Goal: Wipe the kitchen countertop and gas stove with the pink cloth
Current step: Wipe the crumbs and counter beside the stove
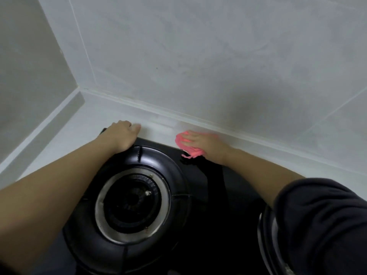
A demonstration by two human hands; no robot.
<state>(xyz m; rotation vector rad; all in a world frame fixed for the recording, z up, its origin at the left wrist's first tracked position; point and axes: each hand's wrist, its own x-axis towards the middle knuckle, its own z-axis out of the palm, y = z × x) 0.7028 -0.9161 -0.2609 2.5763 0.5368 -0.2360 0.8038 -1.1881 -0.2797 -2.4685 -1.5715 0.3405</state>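
The right hand presses a bunched pink cloth flat under its palm and fingers, the grip spread over the fabric rather than clenched around it, on the narrow strip of pale grey counter just behind the black glass gas stove. One loose corner of the cloth trails over the stove's rear edge. The left hand holds nothing; its fingers curl loosely as it rests at the stove's back left corner, partly on the glass and partly on the counter, seemingly as a brace.

In front of both hands, the stove's large round black burner ring with its steel inner collar sits under the left forearm, and a second burner shows only at its rim beneath the dark sleeve of the right arm. Behind the stove, the grey tiled wall rises from the counter's back ledge.

Judging by the cloth's position, work is on the counter strip behind the stove. The stove top shows no clear sign either way of wiping, and the counter in front of it lies outside the frame, so much of the task may remain.
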